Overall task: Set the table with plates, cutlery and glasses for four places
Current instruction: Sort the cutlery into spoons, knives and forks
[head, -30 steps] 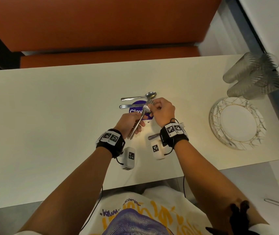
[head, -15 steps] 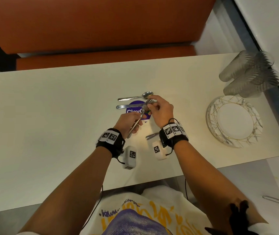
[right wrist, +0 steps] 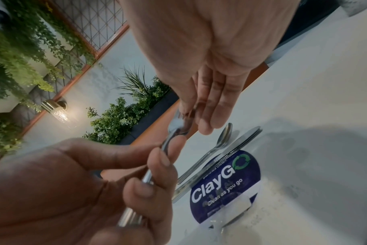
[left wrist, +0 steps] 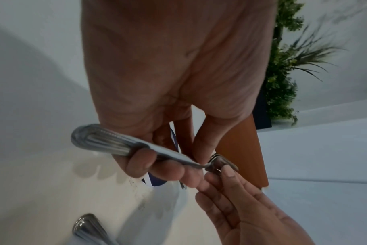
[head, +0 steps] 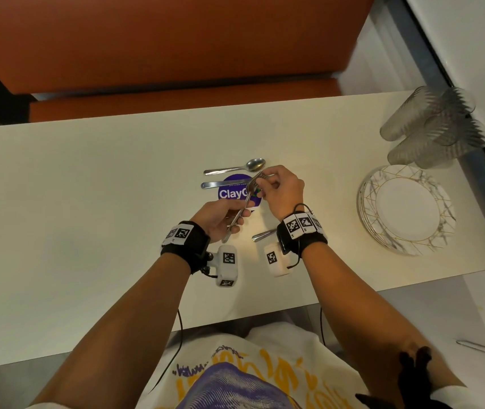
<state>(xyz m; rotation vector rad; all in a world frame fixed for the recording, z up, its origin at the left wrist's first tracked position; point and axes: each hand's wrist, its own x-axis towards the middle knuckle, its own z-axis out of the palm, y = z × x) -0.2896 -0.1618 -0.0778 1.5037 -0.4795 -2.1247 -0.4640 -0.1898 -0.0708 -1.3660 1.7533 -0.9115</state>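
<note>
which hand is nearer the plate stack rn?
Right. The right hand pinches the tines of the forks mid-table, on the side toward the plate stack. The left hand grips the handles, farther from it.

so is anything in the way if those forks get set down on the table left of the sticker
Nothing visible does. The forks are held above the table by the left hand, with the right hand pinching the tines. The spoon and knives lie beyond, by the purple sticker.

Soft indoor light; wrist views blurred, edges warped.
</note>
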